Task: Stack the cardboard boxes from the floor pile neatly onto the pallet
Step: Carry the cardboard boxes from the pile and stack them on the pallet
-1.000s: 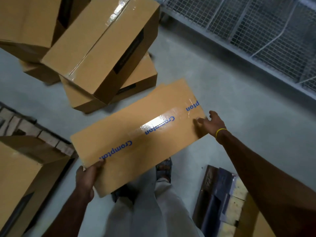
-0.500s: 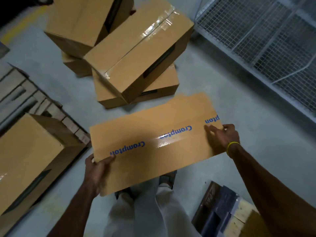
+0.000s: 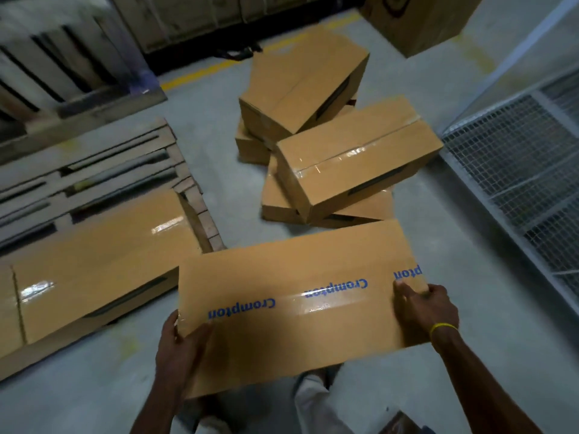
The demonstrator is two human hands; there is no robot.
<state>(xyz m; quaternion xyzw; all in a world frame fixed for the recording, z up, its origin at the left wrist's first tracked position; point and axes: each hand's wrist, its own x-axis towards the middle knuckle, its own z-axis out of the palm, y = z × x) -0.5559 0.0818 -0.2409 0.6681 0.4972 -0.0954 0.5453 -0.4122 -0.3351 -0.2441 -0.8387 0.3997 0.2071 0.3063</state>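
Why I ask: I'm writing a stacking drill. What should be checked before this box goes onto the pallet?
1. Left hand grips the held box at its near corner: ok.
2. Right hand grips the opposite end: ok.
3. Underside of the held box is sound: cannot tell, hidden.
4. Pallet has bare slats beyond the stacked box: ok.
5. Floor pile sits squarely: not ok, its upper boxes lie askew.
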